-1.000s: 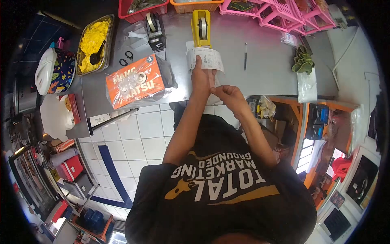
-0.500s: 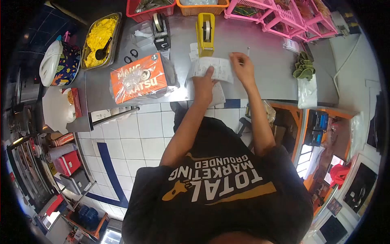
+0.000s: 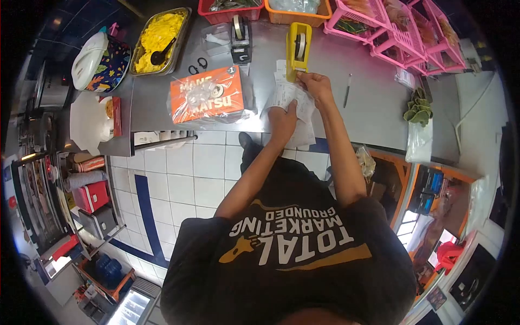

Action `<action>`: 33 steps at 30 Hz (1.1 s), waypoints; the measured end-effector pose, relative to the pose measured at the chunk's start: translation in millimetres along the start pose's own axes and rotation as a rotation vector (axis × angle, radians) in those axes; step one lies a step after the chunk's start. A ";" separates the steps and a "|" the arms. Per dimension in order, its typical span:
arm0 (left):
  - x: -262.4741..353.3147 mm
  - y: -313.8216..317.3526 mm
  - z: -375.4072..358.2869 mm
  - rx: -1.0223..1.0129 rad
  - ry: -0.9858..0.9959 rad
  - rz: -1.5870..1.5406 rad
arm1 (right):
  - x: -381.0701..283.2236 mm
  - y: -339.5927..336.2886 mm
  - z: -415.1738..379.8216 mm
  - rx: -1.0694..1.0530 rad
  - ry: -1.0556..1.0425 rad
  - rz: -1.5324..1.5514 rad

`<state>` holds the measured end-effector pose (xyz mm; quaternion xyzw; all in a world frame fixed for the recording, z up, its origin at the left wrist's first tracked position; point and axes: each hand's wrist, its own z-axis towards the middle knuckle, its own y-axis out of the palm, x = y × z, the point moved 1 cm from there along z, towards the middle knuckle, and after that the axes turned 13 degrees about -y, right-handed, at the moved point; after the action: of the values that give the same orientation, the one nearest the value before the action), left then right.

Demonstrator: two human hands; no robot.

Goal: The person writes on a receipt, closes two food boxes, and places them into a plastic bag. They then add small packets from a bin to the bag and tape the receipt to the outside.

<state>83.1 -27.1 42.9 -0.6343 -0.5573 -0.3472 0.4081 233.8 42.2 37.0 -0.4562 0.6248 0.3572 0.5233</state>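
My left hand (image 3: 283,120) presses down on white paper receipts (image 3: 287,96) lying on the steel counter (image 3: 357,114). My right hand (image 3: 316,85) rests at the base of a yellow tape dispenser (image 3: 298,50), fingers pinched at the tape end and touching the receipts' top edge. An orange box wrapped in clear plastic (image 3: 207,98) lies just to the left of the receipts. Whether tape sits between the right fingers is too small to tell.
A black tape dispenser (image 3: 239,39) and scissors (image 3: 196,65) sit at the back. A tray of yellow food (image 3: 160,37) with a black scoop, a floral pot (image 3: 103,60), pink baskets (image 3: 401,32), a pen (image 3: 347,90) and green gloves (image 3: 418,104) surround the work spot.
My right hand moved from near my body out towards the pen, then back left to the yellow dispenser's base. My left hand stayed pressing the receipts.
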 end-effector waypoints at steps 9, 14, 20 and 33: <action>-5.3 -9.8 1.8 0.194 0.359 0.472 | 12.3 3.5 -1.8 0.014 0.047 -0.290; 53.6 -57.2 -53.6 0.056 0.591 0.418 | -71.7 18.6 -67.4 0.049 -0.378 0.181; 116.4 -124.8 -87.0 0.271 0.566 0.279 | -150.8 109.1 -55.6 -0.148 -0.846 -0.017; 64.9 -161.1 -58.6 0.091 0.012 -0.260 | -112.8 183.0 24.2 -0.826 -0.628 -0.462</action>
<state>-66.7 -45.2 147.0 -0.5353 -0.6476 -0.3755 0.3913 73.1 146.7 137.1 -0.6199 0.1317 0.5666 0.5267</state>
